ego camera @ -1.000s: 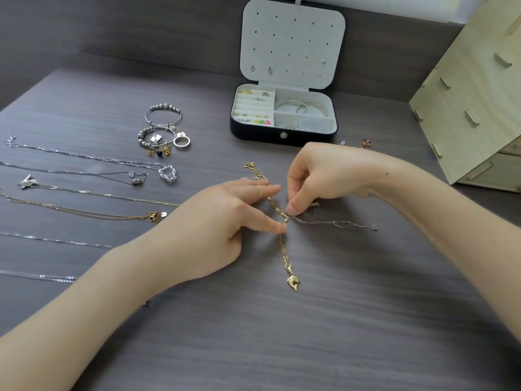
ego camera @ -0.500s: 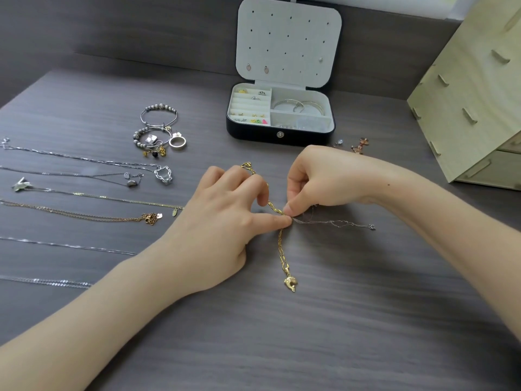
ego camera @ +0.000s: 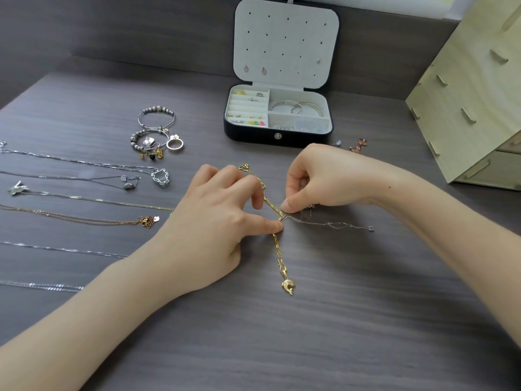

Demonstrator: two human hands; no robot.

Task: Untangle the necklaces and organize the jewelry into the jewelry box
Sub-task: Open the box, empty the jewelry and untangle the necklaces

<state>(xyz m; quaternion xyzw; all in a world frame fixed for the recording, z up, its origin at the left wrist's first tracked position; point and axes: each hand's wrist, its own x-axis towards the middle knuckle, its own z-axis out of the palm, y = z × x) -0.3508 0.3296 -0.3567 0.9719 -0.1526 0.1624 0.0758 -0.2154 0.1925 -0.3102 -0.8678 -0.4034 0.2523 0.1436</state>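
Gold chain (ego camera: 277, 249) and thin silver chain (ego camera: 332, 223) cross in a knot on the desk (ego camera: 310, 334).
The left hand (ego camera: 214, 230) pinches the gold links at the crossing, apparently to anchor them, while the right hand (ego camera: 324, 176) nips the silver strand just beside it to tease it loose. Other necklaces (ego camera: 84, 198) lie in separate rows at left, likely to prevent re-tangling; the jewelry box (ego camera: 253, 134) stands open behind.

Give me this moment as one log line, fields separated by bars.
step: untangling knot | left hand: holds gold chain | right hand: pinches silver chain | jewelry box: open
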